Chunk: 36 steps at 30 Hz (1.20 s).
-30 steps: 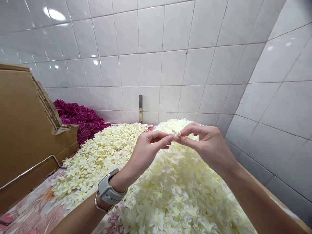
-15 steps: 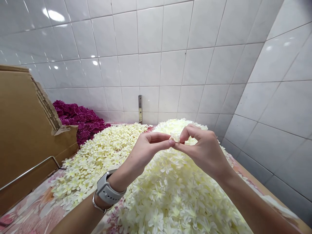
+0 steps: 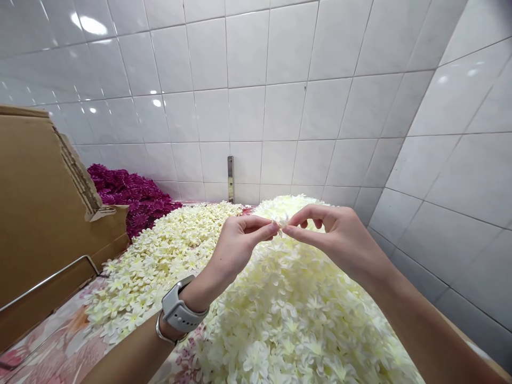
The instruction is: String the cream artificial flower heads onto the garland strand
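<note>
A small white artificial flower [image 3: 281,220] is pinched between my two hands, above a large heap. My left hand [image 3: 244,240] grips its left side with thumb and fingertips pressed together; a watch with a pale band is on that wrist. From the right, my right hand [image 3: 328,226] pinches the flower's other side between thumb and index finger. Beneath both hands spreads the tall heap of loose cream-white flowers [image 3: 296,314]. Left of it lies a flatter pile of yellowish-white flowers [image 3: 160,261]. Fingers partly hide the held flower.
At the left stands a cardboard box [image 3: 44,186] with a torn edge, a bent metal rod [image 3: 48,282] in front of it. Purple flowers [image 3: 136,197] are heaped behind. A floral cloth [image 3: 76,352] covers the surface. A tiled wall [image 3: 248,112] with a metal strip [image 3: 231,178] closes the back.
My hands have drawn slightly apart, the left shifting a little left. My right fingers have straightened from a curl, and more of the white flower shows between the fingertips.
</note>
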### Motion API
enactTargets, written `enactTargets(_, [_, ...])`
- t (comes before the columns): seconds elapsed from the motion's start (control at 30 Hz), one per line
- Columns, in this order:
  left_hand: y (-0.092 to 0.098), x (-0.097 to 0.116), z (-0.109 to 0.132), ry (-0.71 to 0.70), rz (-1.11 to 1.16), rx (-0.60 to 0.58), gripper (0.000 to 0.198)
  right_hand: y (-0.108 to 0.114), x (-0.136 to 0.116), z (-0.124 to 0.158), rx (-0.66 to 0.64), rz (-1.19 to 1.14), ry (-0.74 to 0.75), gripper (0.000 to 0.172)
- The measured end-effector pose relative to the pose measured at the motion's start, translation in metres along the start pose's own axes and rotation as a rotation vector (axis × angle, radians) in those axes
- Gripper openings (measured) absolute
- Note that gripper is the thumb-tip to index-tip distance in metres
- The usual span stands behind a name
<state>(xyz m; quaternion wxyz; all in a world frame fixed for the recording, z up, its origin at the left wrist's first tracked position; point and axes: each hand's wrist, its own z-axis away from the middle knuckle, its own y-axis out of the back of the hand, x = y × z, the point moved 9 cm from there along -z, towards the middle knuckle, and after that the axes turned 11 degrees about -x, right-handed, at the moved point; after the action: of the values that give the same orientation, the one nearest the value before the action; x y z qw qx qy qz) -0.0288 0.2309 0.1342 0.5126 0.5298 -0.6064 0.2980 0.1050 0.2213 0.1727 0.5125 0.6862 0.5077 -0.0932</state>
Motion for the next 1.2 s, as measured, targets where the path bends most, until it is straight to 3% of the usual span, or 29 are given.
enactTargets(0.2, [0.006,-0.003,0.0,0.02,-0.005,0.054,0.02,-0.002,0.019,-0.005,-0.027,-0.135,-0.042,0.027])
enactTargets(0.33, [0.008,-0.006,-0.001,0.027,0.038,0.059,0.018,0.018,0.006,0.001,0.241,0.334,0.113,0.015])
enactTargets(0.43, [0.006,-0.008,-0.002,0.02,0.078,0.043,0.015,0.006,-0.015,0.006,0.239,0.557,0.282,0.015])
enactTargets(0.6, [-0.002,-0.005,-0.003,-0.022,0.055,-0.003,0.014,-0.012,-0.024,0.007,0.081,0.423,0.334,0.01])
enactTargets(0.87, [-0.004,-0.002,0.001,-0.008,0.037,-0.011,0.021,-0.001,0.004,0.002,0.047,0.008,0.073,0.014])
enactTargets(1.2, [-0.003,0.001,0.002,-0.027,0.033,-0.004,0.019,-0.007,0.018,-0.004,-0.046,-0.208,-0.023,0.019])
